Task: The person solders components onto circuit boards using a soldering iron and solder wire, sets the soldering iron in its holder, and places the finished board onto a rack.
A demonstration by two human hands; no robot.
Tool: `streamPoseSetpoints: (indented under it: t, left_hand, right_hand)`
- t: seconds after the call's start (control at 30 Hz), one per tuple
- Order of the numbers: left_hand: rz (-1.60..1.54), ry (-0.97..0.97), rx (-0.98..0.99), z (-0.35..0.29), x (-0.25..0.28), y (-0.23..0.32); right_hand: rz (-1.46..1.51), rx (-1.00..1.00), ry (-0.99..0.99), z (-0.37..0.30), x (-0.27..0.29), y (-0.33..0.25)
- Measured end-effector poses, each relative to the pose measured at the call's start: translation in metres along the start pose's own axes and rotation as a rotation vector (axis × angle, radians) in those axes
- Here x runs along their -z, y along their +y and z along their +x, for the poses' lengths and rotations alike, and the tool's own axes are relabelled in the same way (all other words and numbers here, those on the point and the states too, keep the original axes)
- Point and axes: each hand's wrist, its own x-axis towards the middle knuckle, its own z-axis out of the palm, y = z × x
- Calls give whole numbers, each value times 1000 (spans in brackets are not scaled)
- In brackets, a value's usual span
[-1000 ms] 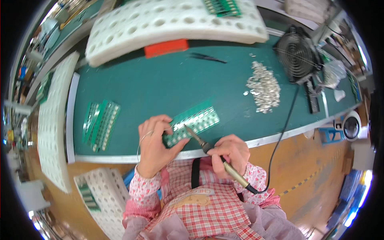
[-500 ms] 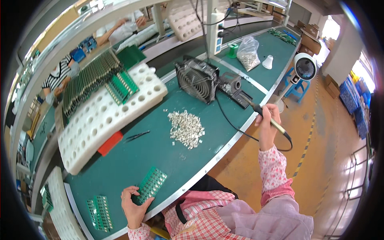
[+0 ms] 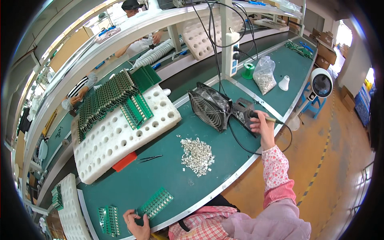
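Note:
My left hand (image 3: 137,226) is at the near left end of a green circuit board panel (image 3: 158,202), its thumb and curled fingers at the board's edges. Rows of small pale parts sit on that panel. Left of it lies a second green panel (image 3: 109,221). My right hand (image 3: 264,129) is closed round a soldering iron (image 3: 273,120), whose front end is at the dark iron stand (image 3: 244,110); the tip is hidden. A black fan (image 3: 210,110) stands beside the stand. A heap of small whitish parts (image 3: 197,157) lies mid-table, with black tweezers (image 3: 150,159) to its left.
A white foam block (image 3: 108,150) with holes carries stacked green boards (image 3: 106,100); a red piece (image 3: 125,161) pokes out under it. Beyond the fan are a power strip (image 3: 232,54), green spool (image 3: 248,71), bag of parts (image 3: 265,76) and white fan (image 3: 321,83). Other people work across the bench.
My right hand has brought the soldering iron down and in to the stand. My left hand has slid toward the board's left end. The view has shifted, so the bench sits lower.

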Motion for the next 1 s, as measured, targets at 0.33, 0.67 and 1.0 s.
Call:
streamPoseSetpoints:
  t: [0.33, 0.67, 1.0]
  left_hand:
    - [35, 172, 143, -24, -14, -15]
    - [73, 250, 26, -22, -15, -16]
    - [236, 282, -117, -27, -9, -29]
  right_hand:
    - [28, -167, -361, -90, 3, -67]
    - [-1656, 1455, -728, 116, -255, -135]
    - [-1912, 1110, -1197, 171, -353, 26]
